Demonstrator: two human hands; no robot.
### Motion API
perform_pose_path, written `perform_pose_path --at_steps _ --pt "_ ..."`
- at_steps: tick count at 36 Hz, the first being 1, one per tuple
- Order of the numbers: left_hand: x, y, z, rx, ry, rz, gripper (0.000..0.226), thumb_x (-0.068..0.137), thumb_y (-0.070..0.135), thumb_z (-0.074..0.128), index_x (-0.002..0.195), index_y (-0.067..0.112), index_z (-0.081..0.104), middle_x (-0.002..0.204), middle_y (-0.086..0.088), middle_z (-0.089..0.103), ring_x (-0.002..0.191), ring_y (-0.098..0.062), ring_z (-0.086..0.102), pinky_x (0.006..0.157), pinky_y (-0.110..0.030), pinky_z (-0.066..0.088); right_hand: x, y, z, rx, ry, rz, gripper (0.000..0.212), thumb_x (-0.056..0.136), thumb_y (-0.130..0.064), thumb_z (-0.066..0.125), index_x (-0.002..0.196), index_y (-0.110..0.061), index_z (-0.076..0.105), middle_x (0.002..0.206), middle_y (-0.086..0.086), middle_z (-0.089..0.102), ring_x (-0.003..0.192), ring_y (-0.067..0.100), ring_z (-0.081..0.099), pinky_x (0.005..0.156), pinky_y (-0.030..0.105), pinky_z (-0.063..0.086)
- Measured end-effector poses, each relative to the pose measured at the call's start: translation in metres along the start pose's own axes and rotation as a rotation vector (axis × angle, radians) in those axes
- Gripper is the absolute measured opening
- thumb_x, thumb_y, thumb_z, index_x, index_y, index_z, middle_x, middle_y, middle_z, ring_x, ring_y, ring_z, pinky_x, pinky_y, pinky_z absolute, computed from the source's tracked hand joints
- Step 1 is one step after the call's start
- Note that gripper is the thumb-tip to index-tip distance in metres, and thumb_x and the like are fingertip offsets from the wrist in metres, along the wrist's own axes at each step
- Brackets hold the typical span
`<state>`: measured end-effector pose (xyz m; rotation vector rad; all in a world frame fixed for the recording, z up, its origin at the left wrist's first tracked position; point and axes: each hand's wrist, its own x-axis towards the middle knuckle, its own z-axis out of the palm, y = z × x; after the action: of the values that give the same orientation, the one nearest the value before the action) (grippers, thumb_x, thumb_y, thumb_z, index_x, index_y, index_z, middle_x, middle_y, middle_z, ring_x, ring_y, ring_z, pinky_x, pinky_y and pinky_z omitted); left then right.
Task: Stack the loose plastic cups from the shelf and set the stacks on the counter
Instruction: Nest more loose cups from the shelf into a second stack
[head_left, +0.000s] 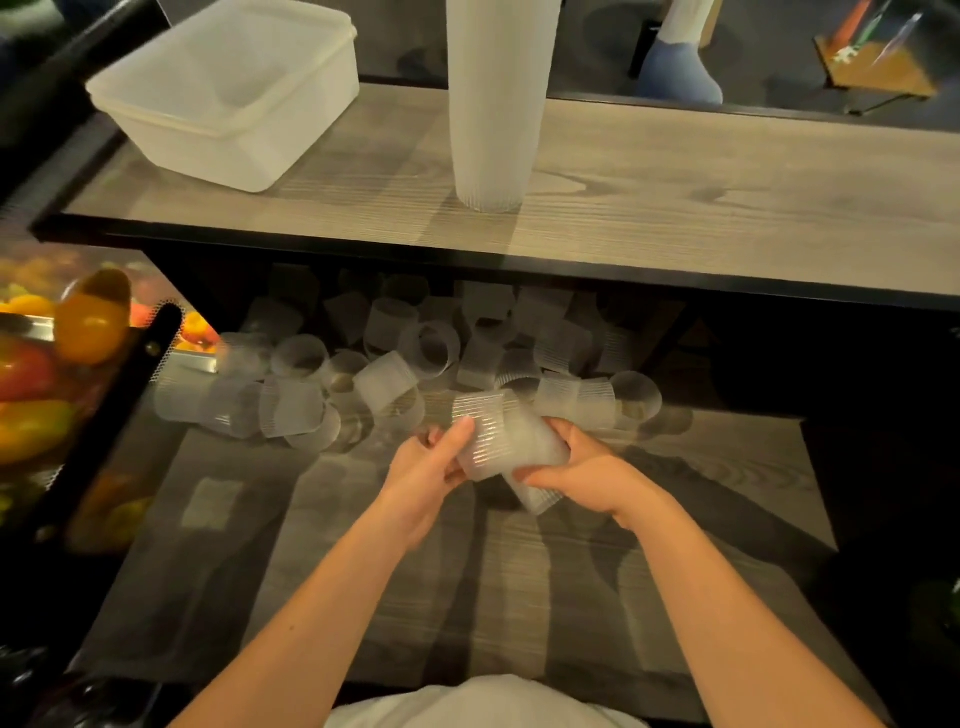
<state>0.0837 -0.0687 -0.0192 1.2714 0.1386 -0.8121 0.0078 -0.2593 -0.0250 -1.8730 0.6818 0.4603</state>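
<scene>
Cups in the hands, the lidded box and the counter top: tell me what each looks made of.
Cups: thin translucent plastic with fine ribbing, since fingers show through the walls.
Lidded box: cloudy, matte plastic, with a dim inside visible.
Counter top: wood grain and knots under a smooth finish; real wood or laminate cannot be told.

Loose clear ribbed plastic cups crowd the far part of the wooden shelf; its near part lies bare. On the tabletop, open wood stretches right of the tall white cup stack; a translucent plastic tub blocks the left
</scene>
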Motion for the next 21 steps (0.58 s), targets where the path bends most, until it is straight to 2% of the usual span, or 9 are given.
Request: perform_pose_path --at_steps 3,5,6,9,11,13,15,18,21 --pt "0.001 -0.003 -0.005 0.096 0.087 0.048 0.052 0.082 0.049 0.069 0.124 0.023 0.053 0.127 -0.009 0.065 0.113 -0.024 0.065 0.101 -0.046 0.051 -0.002 -0.007 0.008 0.0 -0.014 -0.006 0.08 0.078 -0.038 0.082 0.145 -0.036 0.039 0.131 -0.009 0.057 0.114 0.012 0.056 0.093 0.032 0.05" --pt "0.005 -0.003 -0.013 0.231 0.135 0.129 0.036 0.096 0.049 0.054 0.131 0.047 0.044 0.132 0.009 0.056 0.122 -0.016 0.057 0.106 -0.043 0.046 -0.003 -0.009 0.009 -0.02 -0.023 -0.01 0.082 0.079 -0.042 0.081 0.148 -0.032 0.037 0.133 -0.008 0.054 0.116 0.013 0.055 0.089 0.03 0.048" --pt "0.004 -0.002 -0.017 0.333 0.136 0.194 0.037 0.102 0.043 0.045 0.136 0.054 0.038 0.135 0.017 0.05 0.126 -0.008 0.051 0.11 -0.036 0.041 -0.004 -0.009 0.01 -0.031 -0.03 -0.009 0.086 0.079 -0.042 0.081 0.151 -0.032 0.036 0.135 -0.008 0.053 0.117 0.013 0.054 0.087 0.028 0.047" --pt "0.0 -0.001 -0.029 0.528 0.112 0.414 0.053 0.105 0.009 0.032 0.143 0.046 0.038 0.142 0.019 0.045 0.126 0.017 0.041 0.106 -0.009 0.033 -0.006 -0.008 0.012 -0.023 -0.043 0.0 0.085 0.08 -0.043 0.081 0.151 -0.033 0.035 0.133 -0.009 0.054 0.115 0.011 0.055 0.084 0.027 0.047" --pt "-0.004 0.0 -0.036 0.598 0.096 0.505 0.056 0.101 -0.002 0.032 0.134 0.04 0.049 0.141 0.016 0.05 0.129 0.016 0.039 0.11 -0.009 0.03 -0.007 -0.008 0.013 -0.005 -0.033 0.017 0.081 0.079 -0.046 0.08 0.148 -0.034 0.038 0.128 -0.012 0.056 0.111 0.008 0.057 0.089 0.03 0.05" --pt "-0.006 -0.002 -0.043 0.608 0.035 0.554 0.049 0.097 0.005 0.034 0.126 0.036 0.057 0.141 0.015 0.052 0.135 0.006 0.041 0.114 -0.016 0.029 -0.006 -0.008 0.015 0.013 -0.025 0.02 0.086 0.073 -0.053 0.08 0.146 -0.035 0.04 0.125 -0.013 0.058 0.11 0.009 0.059 0.096 0.036 0.052" --pt "-0.01 -0.006 -0.046 0.597 -0.048 0.529 0.038 0.097 0.024 0.038 0.127 0.037 0.058 0.143 0.015 0.051 0.138 -0.001 0.04 0.115 -0.021 0.03 -0.005 -0.011 0.02 0.024 -0.015 0.024 0.097 0.065 -0.059 0.078 0.15 -0.035 0.037 0.129 -0.011 0.058 0.111 0.01 0.059 0.098 0.039 0.053" --pt "-0.018 -0.013 -0.047 0.641 -0.099 0.492 0.044 0.091 0.047 0.051 0.133 0.035 0.055 0.146 0.015 0.049 0.136 -0.004 0.044 0.111 -0.031 0.041 -0.005 -0.019 0.028 0.038 -0.017 0.001 0.084 0.078 -0.047 0.076 0.151 -0.034 0.036 0.127 -0.009 0.058 0.108 0.011 0.058 0.091 0.035 0.052" --pt "-0.022 -0.016 -0.049 0.677 -0.12 0.464 0.034 0.089 0.044 0.061 0.119 0.028 0.059 0.144 0.014 0.05 0.129 -0.003 0.05 0.101 -0.032 0.048 -0.006 -0.023 0.034 0.046 -0.031 -0.006 0.074 0.088 -0.037 0.072 0.151 -0.03 0.035 0.123 -0.009 0.057 0.104 0.01 0.058 0.083 0.029 0.049"
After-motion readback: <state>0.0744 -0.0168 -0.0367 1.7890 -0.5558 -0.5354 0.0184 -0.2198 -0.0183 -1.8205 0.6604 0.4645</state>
